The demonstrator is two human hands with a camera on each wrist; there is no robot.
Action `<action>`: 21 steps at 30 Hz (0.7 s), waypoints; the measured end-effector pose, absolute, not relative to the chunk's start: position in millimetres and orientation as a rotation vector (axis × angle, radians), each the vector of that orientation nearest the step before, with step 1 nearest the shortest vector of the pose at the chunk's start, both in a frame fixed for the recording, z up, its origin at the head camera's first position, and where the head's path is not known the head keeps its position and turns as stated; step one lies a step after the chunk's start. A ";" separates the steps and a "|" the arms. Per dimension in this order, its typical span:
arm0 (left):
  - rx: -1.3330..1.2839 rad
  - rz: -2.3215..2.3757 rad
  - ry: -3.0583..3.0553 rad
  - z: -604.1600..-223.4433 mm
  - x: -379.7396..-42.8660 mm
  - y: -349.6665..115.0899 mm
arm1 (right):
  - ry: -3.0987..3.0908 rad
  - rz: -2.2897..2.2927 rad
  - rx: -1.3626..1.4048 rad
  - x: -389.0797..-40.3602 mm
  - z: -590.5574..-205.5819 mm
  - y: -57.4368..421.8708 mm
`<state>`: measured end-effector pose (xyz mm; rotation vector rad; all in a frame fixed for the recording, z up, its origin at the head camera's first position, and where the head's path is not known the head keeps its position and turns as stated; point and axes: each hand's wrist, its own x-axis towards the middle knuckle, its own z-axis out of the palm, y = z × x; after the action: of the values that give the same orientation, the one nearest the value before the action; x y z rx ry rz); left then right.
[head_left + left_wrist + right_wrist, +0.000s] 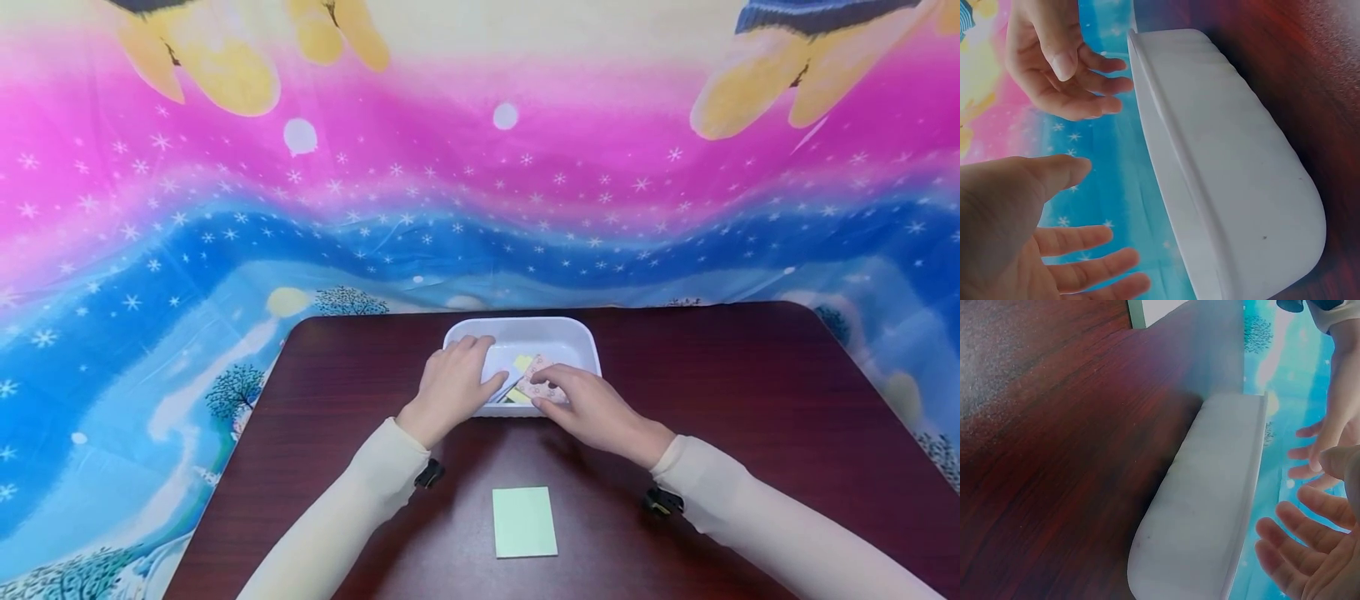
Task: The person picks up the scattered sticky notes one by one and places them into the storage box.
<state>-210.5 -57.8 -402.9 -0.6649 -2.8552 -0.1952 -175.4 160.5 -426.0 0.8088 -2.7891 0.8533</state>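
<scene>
A white plastic tub (536,332) stands at the far side of the table. Over its left part hovers my left hand (453,385), fingers spread and thumb pointing inward. My right hand (592,404) is above the right part, its fingers loosely bent. Inside the tub, a pink patterned piece (534,367) lies close under the right fingertips, beside a small yellow piece (522,362); the hands partly hide the contents. In the left wrist view, both hands appear above the rim of the tub (1229,144) with nothing between their fingers.
A light green square pad of notes (525,522) lies on the dark wooden table (360,367), nearer to me than the tub. Behind the table hangs a colourful printed cloth (480,183). Black straps (663,502) sit on both wrists.
</scene>
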 end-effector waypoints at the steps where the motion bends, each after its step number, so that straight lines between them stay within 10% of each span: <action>1: -0.669 -0.188 -2.849 -402.9 -208.9 -58.9 | -2.787 0.851 0.811 -174.9 -425.9 160.7; 21: -0.694 -0.230 -2.805 -401.9 -174.8 -78.9 | -2.751 0.768 0.850 -158.0 -421.8 161.8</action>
<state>-174.8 -78.9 -401.9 -0.6939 -2.8052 -0.2304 -158.0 161.8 -421.8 0.8500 -2.7513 0.7685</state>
